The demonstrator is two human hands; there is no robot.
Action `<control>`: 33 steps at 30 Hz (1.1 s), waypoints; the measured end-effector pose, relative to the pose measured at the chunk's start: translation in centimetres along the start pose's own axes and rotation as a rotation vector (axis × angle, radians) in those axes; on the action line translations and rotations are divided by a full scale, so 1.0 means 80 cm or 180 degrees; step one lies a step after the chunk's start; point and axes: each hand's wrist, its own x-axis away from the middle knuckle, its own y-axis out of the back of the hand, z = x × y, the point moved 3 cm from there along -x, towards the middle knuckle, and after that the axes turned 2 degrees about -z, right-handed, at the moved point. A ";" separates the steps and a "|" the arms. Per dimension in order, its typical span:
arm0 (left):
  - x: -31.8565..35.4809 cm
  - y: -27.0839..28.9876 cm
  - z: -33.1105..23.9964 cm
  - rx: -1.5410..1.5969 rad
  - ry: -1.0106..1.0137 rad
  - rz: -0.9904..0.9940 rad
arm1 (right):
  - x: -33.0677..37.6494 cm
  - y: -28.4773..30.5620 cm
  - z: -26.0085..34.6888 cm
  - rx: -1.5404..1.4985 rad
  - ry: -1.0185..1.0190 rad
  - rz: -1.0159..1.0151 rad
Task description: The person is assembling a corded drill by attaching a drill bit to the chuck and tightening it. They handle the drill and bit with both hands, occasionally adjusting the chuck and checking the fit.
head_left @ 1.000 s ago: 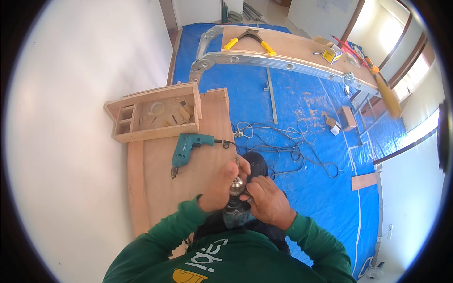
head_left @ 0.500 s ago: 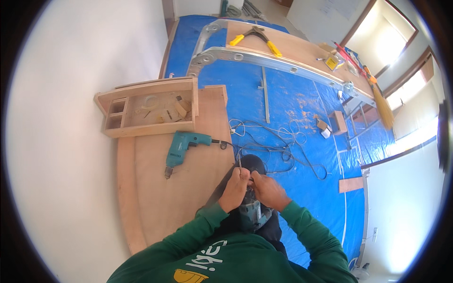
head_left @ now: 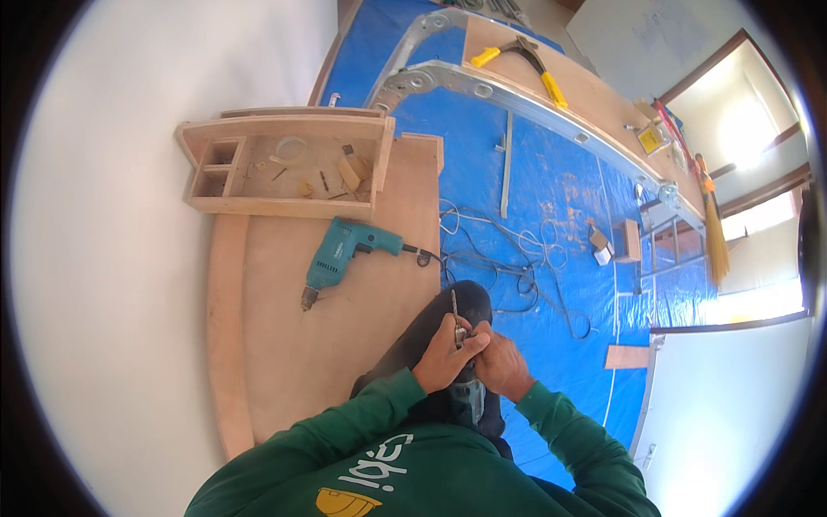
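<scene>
A teal and grey power drill [head_left: 468, 401] rests in my lap, chuck end pointing away from me. A thin drill bit [head_left: 454, 302] sticks out from its front over my knee. My left hand [head_left: 441, 355] is closed around the drill's chuck [head_left: 461, 334], thumb across it. Pressed against the chuck's right side is my right hand [head_left: 503, 364], its fingers curled; whatever they pinch is hidden. Another teal corded drill [head_left: 334, 258] lies on the wooden panel [head_left: 327, 353] to my left, its chuck holding no visible bit.
Beyond the second drill stands an open wooden tray [head_left: 289, 208] with tape, bits and scraps. Cables [head_left: 517, 271] tangle on the blue sheet [head_left: 551, 414]. A metal-framed work platform [head_left: 534, 121] carries yellow-handled cutters [head_left: 525, 65]. A broom [head_left: 715, 233] leans at its right end.
My view has shifted slightly. My left thumb now lies across the chuck, and my right hand has turned, its fingers closer to the chuck's side. The bit and chuck show more plainly.
</scene>
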 end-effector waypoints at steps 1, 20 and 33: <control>0.001 -0.002 0.006 -0.0050 0.0009 0.0099 | 0.010 -0.002 -0.005 -0.0042 -0.0009 -0.0121; 0.019 0.005 0.004 -0.0648 -0.0053 -0.0570 | 0.012 -0.019 0.054 -0.0061 -0.0902 -0.0606; 0.013 0.016 0.008 -0.0536 -0.0375 -0.0501 | 0.022 -0.038 0.066 0.0252 -0.1110 -0.0911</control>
